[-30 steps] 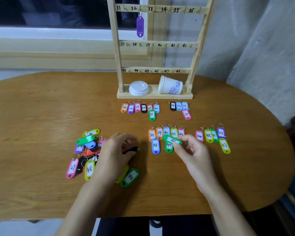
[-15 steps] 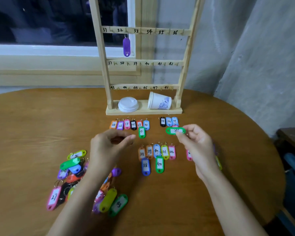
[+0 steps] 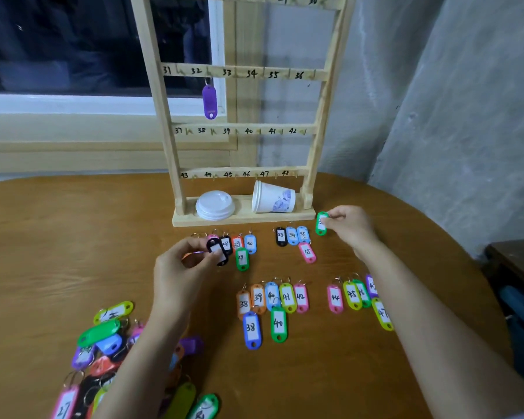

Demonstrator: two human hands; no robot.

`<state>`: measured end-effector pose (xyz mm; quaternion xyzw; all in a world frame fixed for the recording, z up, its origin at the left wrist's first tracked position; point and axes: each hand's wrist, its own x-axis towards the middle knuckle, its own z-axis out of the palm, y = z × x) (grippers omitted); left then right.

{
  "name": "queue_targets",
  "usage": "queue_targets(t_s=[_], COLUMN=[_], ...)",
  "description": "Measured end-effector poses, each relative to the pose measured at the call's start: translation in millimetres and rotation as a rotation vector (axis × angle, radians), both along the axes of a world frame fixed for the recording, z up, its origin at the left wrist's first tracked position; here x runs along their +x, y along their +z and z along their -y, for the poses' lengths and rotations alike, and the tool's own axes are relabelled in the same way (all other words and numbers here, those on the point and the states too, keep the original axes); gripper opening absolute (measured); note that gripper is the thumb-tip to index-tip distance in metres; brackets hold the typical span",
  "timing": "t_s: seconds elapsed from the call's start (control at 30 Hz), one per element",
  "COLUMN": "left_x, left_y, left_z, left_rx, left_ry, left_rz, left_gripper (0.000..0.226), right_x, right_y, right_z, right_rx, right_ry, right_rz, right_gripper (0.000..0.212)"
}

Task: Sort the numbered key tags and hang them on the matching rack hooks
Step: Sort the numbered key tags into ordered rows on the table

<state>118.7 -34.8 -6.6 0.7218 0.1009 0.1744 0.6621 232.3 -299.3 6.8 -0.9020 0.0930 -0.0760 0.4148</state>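
The wooden rack [image 3: 167,140] stands at the back of the table, its bars numbered 31 to 48; one purple tag [image 3: 209,101] hangs at hook 32. My left hand [image 3: 182,267] pinches a black tag [image 3: 217,251] above the 28–30 row of tags [image 3: 243,244]. My right hand [image 3: 350,226] pinches a green tag [image 3: 321,222] just right of the 33–35 row [image 3: 292,235], near the rack's base. Sorted rows 38–42 [image 3: 273,297] and 44–47 [image 3: 353,294] lie nearer me. An unsorted pile [image 3: 103,343] lies at the front left.
A stack of white lids [image 3: 214,204] and a tipped paper cup [image 3: 273,197] rest on the rack's base. The round wooden table [image 3: 58,237] ends at the right beside a grey wall [image 3: 466,116]. A window [image 3: 73,43] is behind.
My right hand carried the green tag from the 40s row up and right to the rack's base. My left hand lifted a black tag from the pile toward the 28–30 row.
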Motion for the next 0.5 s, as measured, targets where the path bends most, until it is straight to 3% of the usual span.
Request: queue_targets(t_s=[0.23,0.5], left_x=[-2,-7], left_y=[4,7], left_z=[-2,0], left_rx=[-0.072,-0.113], left_ry=[-0.001,-0.035], left_rz=[0.025,-0.026], left_gripper=[0.016,0.009], right_x=[11,0], right_y=[-5,2], right_z=[-4,-12], right_rx=[-0.199,-0.220], right_ry=[0.038,0.042], right_rz=[-0.125,-0.044], right_gripper=[0.025,0.028])
